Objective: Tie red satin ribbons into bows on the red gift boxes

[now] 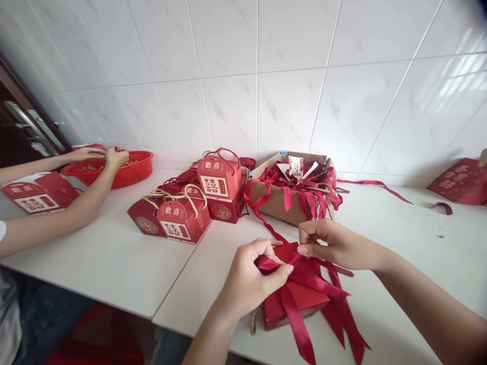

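Note:
A red gift box point(300, 304) lies on the white table point(125, 263) near the front edge, with dark red ribbon point(304, 276) draped over it and trailing off to the right. My left hand point(253, 276) is closed, pinching a loop of that ribbon above the box. My right hand point(329, 243) pinches another part of the same ribbon just to the right. The two hands are a few centimetres apart.
A cardboard box point(274, 200) full of red ribbons stands behind my hands. Finished red gift boxes point(182, 218) with rope handles cluster at centre left. Another person's hands point(110, 157) reach into a red basin point(133, 170) at the far left. A flat red box point(462, 180) lies far right.

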Demonstrator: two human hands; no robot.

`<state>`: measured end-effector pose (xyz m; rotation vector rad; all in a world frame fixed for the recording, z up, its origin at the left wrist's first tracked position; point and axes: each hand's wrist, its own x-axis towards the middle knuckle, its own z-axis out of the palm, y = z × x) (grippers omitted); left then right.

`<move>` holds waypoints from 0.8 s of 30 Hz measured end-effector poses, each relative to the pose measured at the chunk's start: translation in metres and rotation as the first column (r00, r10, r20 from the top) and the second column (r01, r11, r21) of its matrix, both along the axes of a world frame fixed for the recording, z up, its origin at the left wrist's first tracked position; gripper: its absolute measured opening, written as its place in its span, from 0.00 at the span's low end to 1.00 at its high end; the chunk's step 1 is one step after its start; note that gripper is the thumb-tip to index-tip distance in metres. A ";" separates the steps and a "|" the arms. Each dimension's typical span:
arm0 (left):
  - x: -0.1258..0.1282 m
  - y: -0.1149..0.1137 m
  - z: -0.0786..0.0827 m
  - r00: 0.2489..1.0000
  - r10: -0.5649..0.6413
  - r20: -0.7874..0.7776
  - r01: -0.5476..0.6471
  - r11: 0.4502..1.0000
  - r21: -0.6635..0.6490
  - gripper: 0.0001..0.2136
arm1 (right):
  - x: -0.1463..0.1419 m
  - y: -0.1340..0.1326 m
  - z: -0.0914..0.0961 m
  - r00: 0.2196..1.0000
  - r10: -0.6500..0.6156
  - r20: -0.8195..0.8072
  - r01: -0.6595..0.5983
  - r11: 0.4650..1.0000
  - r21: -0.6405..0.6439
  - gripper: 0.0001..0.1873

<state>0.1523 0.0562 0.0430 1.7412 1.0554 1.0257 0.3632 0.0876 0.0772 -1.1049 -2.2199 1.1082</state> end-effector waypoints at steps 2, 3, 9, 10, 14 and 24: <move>0.000 0.001 0.000 1.000 0.001 -0.023 -0.001 1.000 0.003 0.14 | 0.000 0.001 0.000 1.000 0.008 -0.011 -0.008 1.000 -0.016 0.17; 0.000 0.001 0.000 0.999 0.006 -0.034 -0.006 1.000 0.006 0.14 | 0.000 0.001 0.000 1.000 0.011 -0.013 -0.011 1.000 -0.016 0.17; -0.001 0.003 0.004 0.998 -0.007 -0.069 0.004 0.999 -0.041 0.11 | 0.001 0.004 0.001 0.999 0.020 -0.034 -0.020 1.000 -0.007 0.16; -0.002 0.004 0.005 0.998 -0.005 -0.066 0.001 0.998 -0.058 0.11 | 0.001 0.004 0.000 0.998 0.024 -0.060 -0.026 0.999 -0.024 0.16; -0.006 0.007 0.006 0.999 0.022 -0.040 -0.026 0.995 -0.094 0.11 | -0.002 0.004 -0.005 0.973 0.046 -0.228 -0.083 0.984 -0.155 0.18; 0.000 0.010 0.008 0.998 0.068 -0.011 -0.069 0.994 -0.090 0.08 | -0.001 0.010 -0.007 0.951 0.084 -0.299 -0.163 0.955 -0.249 0.19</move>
